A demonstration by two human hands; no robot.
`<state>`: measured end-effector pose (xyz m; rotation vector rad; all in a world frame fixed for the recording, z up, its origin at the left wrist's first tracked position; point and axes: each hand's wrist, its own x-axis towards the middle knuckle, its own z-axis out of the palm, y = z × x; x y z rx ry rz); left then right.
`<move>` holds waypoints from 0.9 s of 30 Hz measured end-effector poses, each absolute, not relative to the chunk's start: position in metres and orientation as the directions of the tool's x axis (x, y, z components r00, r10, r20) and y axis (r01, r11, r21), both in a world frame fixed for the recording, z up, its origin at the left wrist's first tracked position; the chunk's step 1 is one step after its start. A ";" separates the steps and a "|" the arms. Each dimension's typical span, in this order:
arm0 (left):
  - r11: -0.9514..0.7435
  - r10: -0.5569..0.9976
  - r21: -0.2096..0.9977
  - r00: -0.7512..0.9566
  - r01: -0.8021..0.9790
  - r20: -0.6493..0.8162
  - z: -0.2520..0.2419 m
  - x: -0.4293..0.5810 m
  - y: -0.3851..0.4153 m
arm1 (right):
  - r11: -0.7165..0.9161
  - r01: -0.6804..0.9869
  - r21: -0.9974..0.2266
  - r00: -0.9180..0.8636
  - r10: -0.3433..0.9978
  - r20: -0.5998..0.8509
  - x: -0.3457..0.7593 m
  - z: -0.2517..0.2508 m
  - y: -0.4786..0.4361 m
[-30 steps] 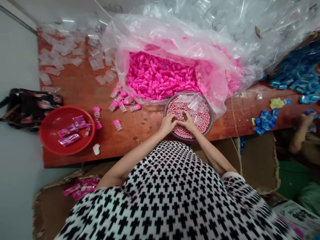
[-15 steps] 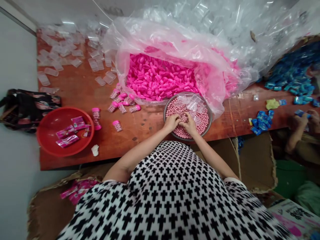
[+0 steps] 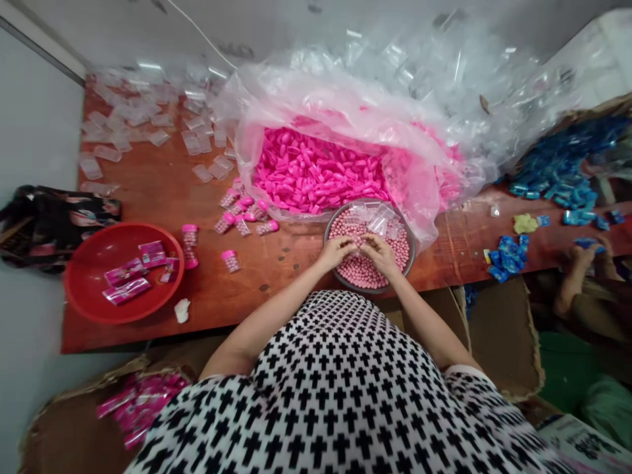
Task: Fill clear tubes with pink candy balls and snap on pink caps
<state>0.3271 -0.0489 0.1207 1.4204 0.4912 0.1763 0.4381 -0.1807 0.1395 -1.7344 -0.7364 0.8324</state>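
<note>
Status on hands?
— Your left hand (image 3: pixel 336 252) and right hand (image 3: pixel 381 253) sit over the near side of the bowl (image 3: pixel 413 247), on the beads (image 3: pixel 368 273). Fingers curled, tips of both hands met in the middle. Clamped on something small or just together: can't tell.

Change vs a second ago?
— Then your hands were slightly apart, fingers down in the beads. Now they've closed on each other. Reads as fingertip work between the hands, not raking. Bowl hasn't moved: near edge of the desk (image 3: pixel 291 247), just in front of the caps bag (image 3: pixel 316 171).

Rest?
— Clear bags (image 3: pixel 378 220) lie on the beads, far side, untouched. Vials (image 3: pixel 247 217) left of the bowl, basin (image 3: pixel 79 289) well left. Another person's hand (image 3: pixel 582 258) far right, near blue packs (image 3: pixel 506 253).
</note>
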 end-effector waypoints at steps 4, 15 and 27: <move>-0.176 0.401 0.975 0.914 0.134 -0.053 0.135 0.325 -0.042 | -0.280 0.188 -0.941 0.467 0.869 -0.165 0.447 0.151 -0.181; 0.239 0.353 0.945 0.887 0.223 -0.298 0.140 0.334 -0.046 | -0.293 0.656 -0.695 0.408 0.913 0.001 0.458 0.163 -0.181; 0.260 0.414 0.956 0.880 0.133 -0.235 0.130 0.330 -0.034 | -0.435 0.261 -0.862 0.405 0.860 -0.311 0.474 0.170 -0.187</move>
